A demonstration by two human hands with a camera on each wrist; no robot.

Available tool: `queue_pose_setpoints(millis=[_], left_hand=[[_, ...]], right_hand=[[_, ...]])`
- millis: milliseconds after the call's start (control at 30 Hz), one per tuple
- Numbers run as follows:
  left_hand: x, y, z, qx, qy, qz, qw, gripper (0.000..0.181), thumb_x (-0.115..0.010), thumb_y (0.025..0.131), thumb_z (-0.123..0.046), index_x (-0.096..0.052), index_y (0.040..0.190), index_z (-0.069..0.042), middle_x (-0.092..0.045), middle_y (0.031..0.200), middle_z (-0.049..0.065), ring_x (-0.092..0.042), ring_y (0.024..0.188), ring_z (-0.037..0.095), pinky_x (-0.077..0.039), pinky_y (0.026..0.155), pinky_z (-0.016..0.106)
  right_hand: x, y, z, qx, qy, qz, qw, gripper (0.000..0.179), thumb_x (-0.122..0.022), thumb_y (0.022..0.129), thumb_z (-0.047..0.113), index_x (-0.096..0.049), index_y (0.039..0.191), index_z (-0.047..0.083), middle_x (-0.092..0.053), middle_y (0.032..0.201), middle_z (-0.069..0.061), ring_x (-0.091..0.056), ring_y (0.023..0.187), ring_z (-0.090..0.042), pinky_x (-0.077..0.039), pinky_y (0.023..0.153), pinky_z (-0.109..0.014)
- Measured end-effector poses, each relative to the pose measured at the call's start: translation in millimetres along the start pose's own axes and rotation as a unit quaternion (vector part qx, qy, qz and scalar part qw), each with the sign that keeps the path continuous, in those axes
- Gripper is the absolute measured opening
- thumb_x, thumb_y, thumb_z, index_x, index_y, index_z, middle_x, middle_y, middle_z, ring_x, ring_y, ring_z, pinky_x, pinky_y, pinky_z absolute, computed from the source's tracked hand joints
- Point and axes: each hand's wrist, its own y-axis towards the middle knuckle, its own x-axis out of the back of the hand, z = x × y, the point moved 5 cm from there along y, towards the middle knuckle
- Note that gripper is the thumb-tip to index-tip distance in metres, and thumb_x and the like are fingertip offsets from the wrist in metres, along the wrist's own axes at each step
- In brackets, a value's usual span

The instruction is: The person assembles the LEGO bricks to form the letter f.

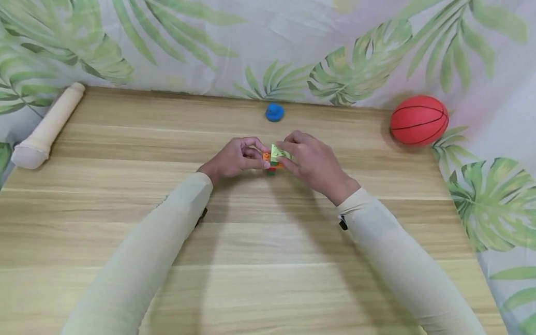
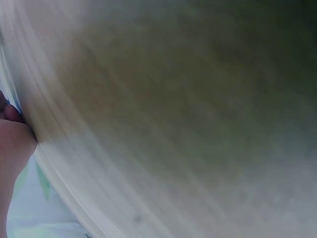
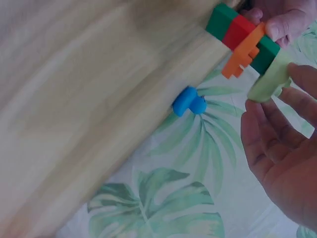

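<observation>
Over the middle of the table, both hands meet at a small stack of toy building blocks. In the right wrist view it runs from a green block [image 3: 221, 21] on the tabletop through a red block [image 3: 238, 29], an orange piece [image 3: 243, 51] and another green block [image 3: 265, 57] to a light green block [image 3: 270, 82] at the top. My left hand [image 1: 232, 158] pinches the stack near the orange piece. With thumb and fingertips my right hand [image 1: 316, 161] grips the light green block, which touches the upper green one. The left wrist view is mostly blurred wood.
Behind the hands a blue rubber duck [image 1: 274, 112] sits near the table's back edge. A red ball [image 1: 419, 120] with black lines lies at the back right. At the far left is a pale microphone-shaped object [image 1: 50, 128]. Leaf-patterned cloth [image 1: 286, 31] rises behind the wooden table [image 1: 258, 293].
</observation>
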Motion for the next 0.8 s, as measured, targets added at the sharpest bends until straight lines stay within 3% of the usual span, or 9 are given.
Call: queue_pose_setpoints(millis=[167,267,367,533,667,800], left_hand=[[2.1,-1.2,3.6,0.006,0.003,0.001,1.0000,0.024,-0.081,0.095,-0.008,-0.070,0.117,-0.004,-0.079,0.093,-0.003,-0.072,0.088,0.008,-0.054,0.078,0.022],[0.9,0.2,2.5,0.003,0.004,0.005,1.0000,0.026,-0.080,0.096,-0.009,-0.070,0.119,-0.004,-0.078,0.092,-0.002,-0.071,0.086,0.009,-0.050,0.073,0.022],[-0.4,2.6,0.6,0.001,0.011,0.003,0.9999,0.027,-0.080,0.097,-0.011,-0.070,0.121,-0.005,-0.078,0.091,-0.003,-0.067,0.081,0.008,-0.043,0.065,0.022],[-1.3,3.4,1.0,0.004,0.022,-0.005,0.9997,0.028,-0.078,0.099,-0.013,-0.070,0.124,-0.006,-0.078,0.093,-0.002,-0.065,0.081,0.009,-0.042,0.066,0.023],[-2.7,2.9,0.1,-0.007,0.039,-0.007,0.9992,0.027,-0.075,0.102,-0.017,-0.070,0.126,-0.006,-0.076,0.099,-0.002,-0.066,0.093,0.012,-0.048,0.078,0.024],[-1.8,2.4,-1.4,-0.008,0.075,-0.022,0.9969,0.029,-0.071,0.105,-0.025,-0.072,0.127,-0.007,-0.071,0.108,0.000,-0.059,0.098,0.015,-0.047,0.082,0.024]], right_hand=[[-18,-4.4,-8,-0.035,0.095,0.045,0.9938,0.057,-0.077,0.101,0.021,-0.052,0.152,0.012,-0.063,0.135,-0.016,-0.065,0.118,-0.031,-0.059,0.099,-0.048],[-25,-9.0,-20,-0.080,0.169,0.046,0.9813,0.064,-0.077,0.101,0.017,-0.046,0.157,0.009,-0.063,0.136,-0.017,-0.065,0.122,-0.033,-0.056,0.105,-0.050],[-28,-12.1,-31,-0.117,0.223,0.027,0.9674,0.059,-0.076,0.102,0.014,-0.049,0.153,0.001,-0.066,0.131,-0.019,-0.070,0.120,-0.034,-0.058,0.105,-0.047],[-36,-12.6,-40,-0.163,0.261,0.020,0.9512,0.040,-0.075,0.103,0.019,-0.064,0.135,-0.002,-0.074,0.123,-0.018,-0.074,0.113,-0.032,-0.060,0.101,-0.044],[-39,-11.7,-43,-0.195,0.287,0.019,0.9377,0.038,-0.074,0.104,0.027,-0.069,0.130,-0.001,-0.076,0.121,-0.017,-0.074,0.111,-0.031,-0.061,0.099,-0.044],[-41,-8.3,-44,-0.199,0.285,0.006,0.9375,0.038,-0.071,0.106,0.032,-0.073,0.127,0.000,-0.077,0.118,-0.016,-0.074,0.106,-0.028,-0.061,0.094,-0.042]])
